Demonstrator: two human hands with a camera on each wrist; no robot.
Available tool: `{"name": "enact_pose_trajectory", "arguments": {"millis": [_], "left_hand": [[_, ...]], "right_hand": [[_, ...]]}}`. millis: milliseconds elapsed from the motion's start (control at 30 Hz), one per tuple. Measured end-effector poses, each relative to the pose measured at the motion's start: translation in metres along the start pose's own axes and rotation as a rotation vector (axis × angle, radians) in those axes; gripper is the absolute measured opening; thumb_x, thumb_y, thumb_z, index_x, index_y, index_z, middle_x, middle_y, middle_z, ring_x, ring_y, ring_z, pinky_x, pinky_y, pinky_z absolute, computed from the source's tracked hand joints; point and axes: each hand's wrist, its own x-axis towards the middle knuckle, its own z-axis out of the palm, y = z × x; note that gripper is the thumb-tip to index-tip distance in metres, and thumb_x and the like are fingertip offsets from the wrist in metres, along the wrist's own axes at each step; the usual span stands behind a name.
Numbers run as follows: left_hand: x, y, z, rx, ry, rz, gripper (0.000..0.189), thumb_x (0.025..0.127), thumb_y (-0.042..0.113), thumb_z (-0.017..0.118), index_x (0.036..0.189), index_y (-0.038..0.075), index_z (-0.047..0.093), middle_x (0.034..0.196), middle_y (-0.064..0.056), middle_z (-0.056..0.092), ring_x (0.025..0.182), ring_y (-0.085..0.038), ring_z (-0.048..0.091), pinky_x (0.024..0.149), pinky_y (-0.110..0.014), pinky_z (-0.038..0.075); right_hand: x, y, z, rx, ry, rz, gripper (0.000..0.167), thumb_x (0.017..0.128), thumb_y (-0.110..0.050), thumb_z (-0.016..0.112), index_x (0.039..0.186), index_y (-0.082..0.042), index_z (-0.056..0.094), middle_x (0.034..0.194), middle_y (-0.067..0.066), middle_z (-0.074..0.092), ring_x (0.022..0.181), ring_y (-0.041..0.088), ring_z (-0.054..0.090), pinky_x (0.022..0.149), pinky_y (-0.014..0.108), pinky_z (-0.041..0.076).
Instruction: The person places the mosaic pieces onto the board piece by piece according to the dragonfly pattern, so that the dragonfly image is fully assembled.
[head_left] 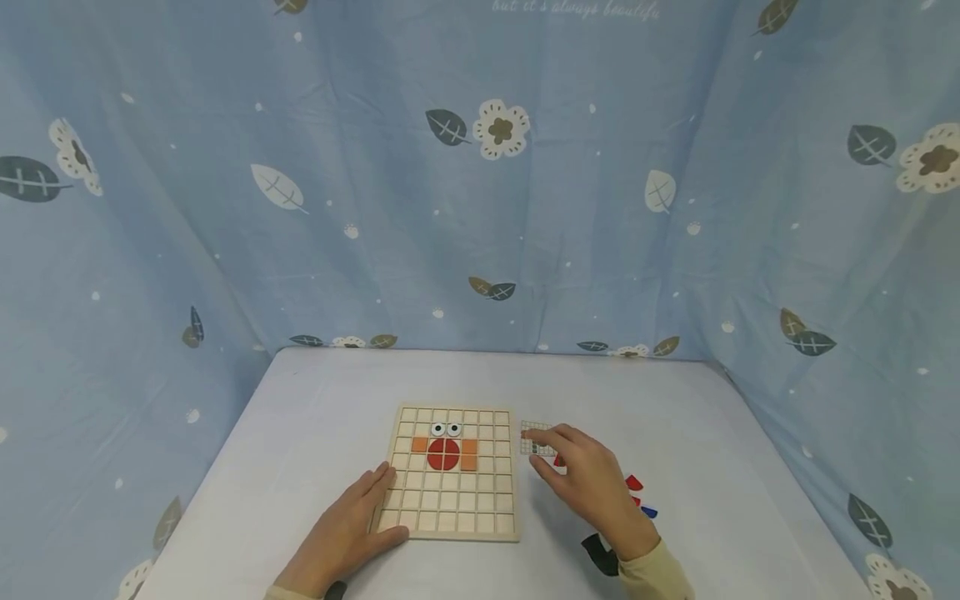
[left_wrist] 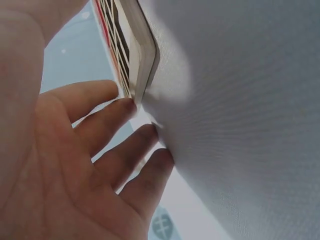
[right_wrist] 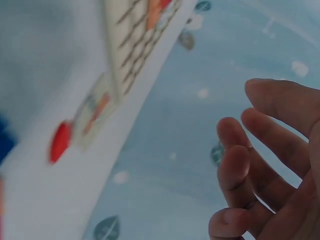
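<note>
A wooden grid board (head_left: 495, 490) lies on the table with two eye pieces (head_left: 446, 429) above a red circle (head_left: 442, 455). Orange squares (head_left: 468, 455) flank the circle on both sides. My left hand (head_left: 345, 525) rests at the board's lower left, thumb along the near edge and fingers along the left side. In the left wrist view, its fingertips meet the board's edge (left_wrist: 145, 50) and the tabletop. My right hand (head_left: 588, 479) hovers right of the board, thumb and fingers apart and nothing between them. Beneath its fingers is a small pattern card (head_left: 528, 446), partly hidden.
A red piece (right_wrist: 60, 142) lies beside the card. Further right, near my right wrist, are red pieces (head_left: 633, 482), a blue piece (head_left: 649, 512) and a black curved piece (head_left: 600, 557). A blue patterned curtain (head_left: 480, 233) surrounds the white table (head_left: 330, 400).
</note>
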Motion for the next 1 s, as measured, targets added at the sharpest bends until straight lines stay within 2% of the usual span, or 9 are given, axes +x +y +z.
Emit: {"name": "enact_pose_trajectory", "arguments": {"millis": [200, 367, 467, 633, 800, 1000], "left_hand": [[-0.001, 0.001, -0.001, 0.005, -0.009, -0.006, 0.093, 0.081, 0.061, 0.077, 0.149, 0.003, 0.05, 0.159, -0.007, 0.041, 0.144, -0.035, 0.039, 0.116, -0.05, 0.037], [-0.003, 0.002, -0.003, 0.01, 0.007, 0.0, 0.092, 0.08, 0.059, 0.078, 0.147, 0.001, 0.052, 0.158, -0.009, 0.043, 0.143, -0.037, 0.041, 0.115, -0.05, 0.039], [-0.003, 0.003, -0.004, 0.005, 0.004, -0.009, 0.091, 0.08, 0.057, 0.079, 0.147, 0.001, 0.052, 0.158, -0.009, 0.043, 0.143, -0.037, 0.041, 0.115, -0.051, 0.038], [-0.004, 0.002, -0.001, -0.006, -0.024, -0.032, 0.093, 0.08, 0.059, 0.078, 0.148, 0.003, 0.051, 0.159, -0.008, 0.042, 0.144, -0.036, 0.039, 0.116, -0.051, 0.037], [-0.002, 0.001, -0.001, -0.005, -0.02, -0.018, 0.092, 0.081, 0.058, 0.078, 0.148, 0.002, 0.051, 0.159, -0.008, 0.042, 0.144, -0.036, 0.039, 0.116, -0.051, 0.037], [0.0, 0.002, -0.004, -0.011, -0.018, -0.013, 0.093, 0.08, 0.058, 0.079, 0.148, 0.001, 0.051, 0.158, -0.009, 0.042, 0.144, -0.037, 0.04, 0.115, -0.052, 0.037]], "right_hand": [[-0.03, 0.021, -0.004, -0.074, -0.078, 0.158, 0.036, 0.079, -0.028, 0.088, 0.113, -0.026, 0.077, 0.092, -0.014, 0.066, 0.063, 0.0, 0.046, 0.049, 0.017, 0.041], [-0.049, 0.036, -0.004, -0.085, -0.183, 0.322, 0.035, 0.081, -0.03, 0.086, 0.115, -0.027, 0.076, 0.095, -0.012, 0.068, 0.067, 0.0, 0.051, 0.056, 0.018, 0.049], [-0.056, 0.045, -0.005, -0.089, -0.237, 0.387, 0.036, 0.083, -0.032, 0.084, 0.117, -0.026, 0.075, 0.096, -0.011, 0.068, 0.071, 0.003, 0.055, 0.06, 0.022, 0.053], [-0.068, 0.055, -0.01, -0.107, -0.277, 0.428, 0.035, 0.084, -0.036, 0.084, 0.115, -0.021, 0.076, 0.087, -0.009, 0.066, 0.071, 0.006, 0.057, 0.061, 0.027, 0.057], [-0.075, 0.061, -0.012, -0.104, -0.303, 0.454, 0.035, 0.081, -0.034, 0.086, 0.111, -0.018, 0.077, 0.086, -0.01, 0.067, 0.071, 0.006, 0.058, 0.063, 0.03, 0.059], [-0.075, 0.061, -0.007, -0.088, -0.334, 0.463, 0.03, 0.082, -0.032, 0.085, 0.109, -0.02, 0.078, 0.082, -0.014, 0.062, 0.069, 0.006, 0.051, 0.061, 0.027, 0.054]]}}
